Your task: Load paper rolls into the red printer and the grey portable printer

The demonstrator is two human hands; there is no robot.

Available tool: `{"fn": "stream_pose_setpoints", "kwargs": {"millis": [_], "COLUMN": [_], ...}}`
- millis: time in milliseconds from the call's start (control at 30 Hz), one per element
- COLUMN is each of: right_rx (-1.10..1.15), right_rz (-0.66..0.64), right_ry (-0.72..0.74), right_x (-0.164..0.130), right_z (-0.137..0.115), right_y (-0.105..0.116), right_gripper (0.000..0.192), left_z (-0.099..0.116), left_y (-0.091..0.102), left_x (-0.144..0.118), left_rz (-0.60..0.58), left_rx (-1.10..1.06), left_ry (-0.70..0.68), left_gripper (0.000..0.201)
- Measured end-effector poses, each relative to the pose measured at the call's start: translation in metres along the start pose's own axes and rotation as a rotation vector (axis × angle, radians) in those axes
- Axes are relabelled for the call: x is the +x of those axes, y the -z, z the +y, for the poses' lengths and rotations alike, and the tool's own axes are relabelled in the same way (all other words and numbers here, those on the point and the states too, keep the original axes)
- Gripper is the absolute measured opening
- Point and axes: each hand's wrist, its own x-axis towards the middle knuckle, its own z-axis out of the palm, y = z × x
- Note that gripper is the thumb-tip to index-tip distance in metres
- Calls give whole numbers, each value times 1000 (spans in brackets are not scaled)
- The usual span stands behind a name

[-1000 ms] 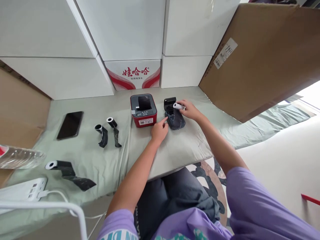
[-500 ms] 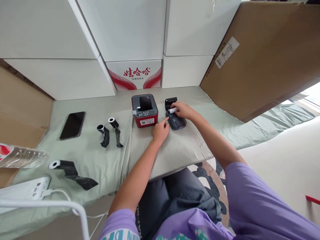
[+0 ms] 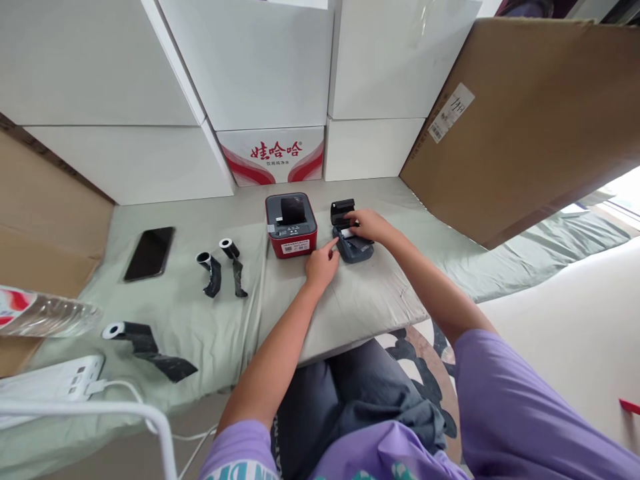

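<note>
A small dark handheld label printer [image 3: 357,251] lies on the cloth, its black lid [image 3: 343,211] raised at the back. My right hand [image 3: 369,225] is over its compartment, fingers closed on a white paper roll [image 3: 347,233], which is mostly hidden by the hand and the housing. A strip of dark film trails over the front of the printer. From the left, my left hand [image 3: 323,265] touches the printer's edge with an outstretched index finger; its other fingers are loosely bent and it grips nothing. Just left of it stands a red and grey desktop printer [image 3: 295,248].
Left on the cloth are a phone [image 3: 150,253], two small black film rolls [image 3: 229,248] [image 3: 204,259], a larger one [image 3: 133,331], a water bottle [image 3: 55,315] and a white power strip [image 3: 65,379]. White boxes [image 3: 270,73] stand behind, a brown carton [image 3: 510,133] at right.
My right hand has brought the white roll lower into the printer's compartment, and less of the roll shows. My left hand keeps its place at the printer's edge. The view has shifted slightly.
</note>
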Motion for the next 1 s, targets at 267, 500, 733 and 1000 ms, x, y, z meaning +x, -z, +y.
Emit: {"fn": "stream_pose_setpoints", "kwargs": {"millis": [267,500,733,1000], "right_rx": [5,105,232,219], "right_rz": [245,182,40,-357], "right_ry": [47,95,-59,-221], "right_x": [16,-15,-21,5], "right_z": [-9,-4,10,17], "right_y": [18,2,-1,22], "right_gripper": [41,26,37,56], "left_z": [-2,-5,-5,-4], "left_y": [-3,-5,-4,-4], "left_x": [2,3,2,3], "left_rz": [17,31,16,18], "left_rx": [-19,-40,-12,-24], "left_ry": [-8,-27,-20,-8], "left_gripper": [47,47,47,48]}}
